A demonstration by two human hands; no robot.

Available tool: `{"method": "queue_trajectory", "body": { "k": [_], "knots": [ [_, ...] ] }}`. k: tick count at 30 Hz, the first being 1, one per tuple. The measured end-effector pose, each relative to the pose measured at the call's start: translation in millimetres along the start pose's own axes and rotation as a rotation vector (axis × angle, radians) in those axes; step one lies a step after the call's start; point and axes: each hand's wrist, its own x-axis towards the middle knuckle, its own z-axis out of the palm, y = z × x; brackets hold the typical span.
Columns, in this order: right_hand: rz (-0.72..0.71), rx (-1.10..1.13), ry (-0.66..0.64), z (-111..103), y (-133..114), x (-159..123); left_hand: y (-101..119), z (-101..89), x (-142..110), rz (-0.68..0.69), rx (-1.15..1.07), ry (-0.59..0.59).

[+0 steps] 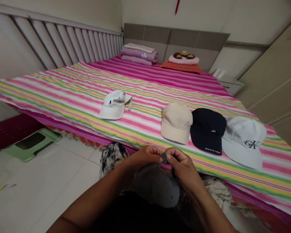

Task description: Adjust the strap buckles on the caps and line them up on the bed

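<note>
A dark grey cap (157,186) rests in my lap, its crown toward me and its back strap (164,158) raised between my hands. My left hand (147,155) pinches the strap from the left, thumb and fingertips pressed together. From the other side, my right hand (180,161) grips the same strap by thumb and forefinger. Just beyond my hands on the bed lie a beige cap (176,121), a black cap (207,127) and a white cap with dark letters (247,139), side by side. Farther left sits another white cap (115,105), its strap end loose.
The bed (75,90) has a striped cover. Folded purple bedding (139,55) and a pink-and-orange stack (183,63) lie by the headboard (160,35). A green stool (34,144) stands on the tiled floor at left. A small nightstand (230,85) is at right.
</note>
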Motion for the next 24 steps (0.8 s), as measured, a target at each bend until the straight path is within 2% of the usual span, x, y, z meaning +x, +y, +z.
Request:
{"method": "queue_trajectory", "body": {
  "k": [3,6,14,24],
  "knots": [
    [0.075,0.120,-0.036,-1.7,1.9,0.6,0.4,0.7,-1.5,-0.044,0.014,-0.052],
    [0.104,0.203,-0.052,-3.1,3.3,0.9,-0.3,2.0,-0.8,-0.041,0.027,-0.018],
    [-0.050,0.246,-0.039,-5.4,-0.6,3.3,-5.5,0.9,3.8,-0.004,0.018,0.044],
    [-0.065,0.328,0.039,-7.3,-5.8,1.5,-5.5,9.0,3.4,-0.034,-0.019,0.050]
  ]
}}
